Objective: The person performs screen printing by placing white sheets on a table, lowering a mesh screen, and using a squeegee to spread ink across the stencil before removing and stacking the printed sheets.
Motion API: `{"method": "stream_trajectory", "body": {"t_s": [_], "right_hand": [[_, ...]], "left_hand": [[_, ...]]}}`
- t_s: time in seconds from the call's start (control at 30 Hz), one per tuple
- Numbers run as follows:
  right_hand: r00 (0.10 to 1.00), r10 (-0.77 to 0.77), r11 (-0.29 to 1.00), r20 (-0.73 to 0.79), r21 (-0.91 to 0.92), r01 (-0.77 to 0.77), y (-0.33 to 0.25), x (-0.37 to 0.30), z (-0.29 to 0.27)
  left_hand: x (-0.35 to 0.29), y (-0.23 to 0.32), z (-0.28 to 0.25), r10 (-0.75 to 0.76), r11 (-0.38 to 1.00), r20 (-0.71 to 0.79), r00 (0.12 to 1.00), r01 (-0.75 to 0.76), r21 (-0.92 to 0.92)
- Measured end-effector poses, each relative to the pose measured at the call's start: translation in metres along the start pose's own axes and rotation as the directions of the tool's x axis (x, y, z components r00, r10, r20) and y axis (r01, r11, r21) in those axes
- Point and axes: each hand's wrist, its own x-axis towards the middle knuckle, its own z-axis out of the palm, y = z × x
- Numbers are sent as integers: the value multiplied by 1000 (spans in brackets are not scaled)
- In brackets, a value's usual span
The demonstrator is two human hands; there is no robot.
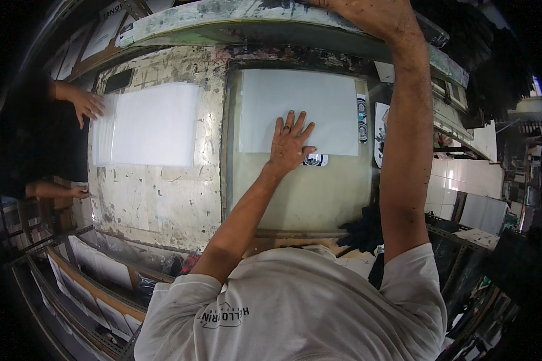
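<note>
Two hands of the person are at work on a screen-printing table: the left hand (290, 143) is laid flat, fingers spread apart, on the lower edge of a white sheet (298, 111) that lies on the greenish print bed (307, 192), while the right hand (376, 15) is raised overhead with its fingers curled on the edge of the lifted screen frame (265, 24); how firmly the frame is clasped cannot be told, since the fingertips are cut off by the upper rim. The sheet is pinned directly under the left palm, and a small printed patch (315, 160) peeks out just beyond the wrist-side edge of the sheet. The step in hand is judged to be the placing and squaring of the sheet under the held-up screen; the next move would call for the sheet to be kept from sliding as the palm is lifted away, and for the frame to be lowered evenly. Away from the left hand, on the worn paint-spattered table (162, 192), a stack of white sheets (147, 123) is touched by a co-worker's hand (87, 103). Printed strips (362, 117) on the far side of the sheet are too small to make out, and the screen's underside is hidden.
</note>
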Motion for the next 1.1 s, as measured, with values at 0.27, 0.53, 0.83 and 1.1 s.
{"method": "stream_trajectory", "body": {"t_s": [0.27, 0.53, 0.83, 1.1], "right_hand": [[999, 30, 999, 33, -11, -30, -12, -5, -6], [1000, 8, 1000, 20, -25, -8, -10, -20, -7], [986, -161, 983, -42, -95, 156, -13, -154, 52], [954, 122, 904, 274, 366, -220, 0, -220, 134]], "left_hand": [[-5, 3, 2, 15, 1000, 54, 998, -15, 7], [-5, 2, -40, 39, 983, -176, 984, -70, -171], [-76, -18, -189, -715, 410, -527, 460, -335, -848], [-179, -67, -100, -784, 467, -310, 538, 182, -865]]}}
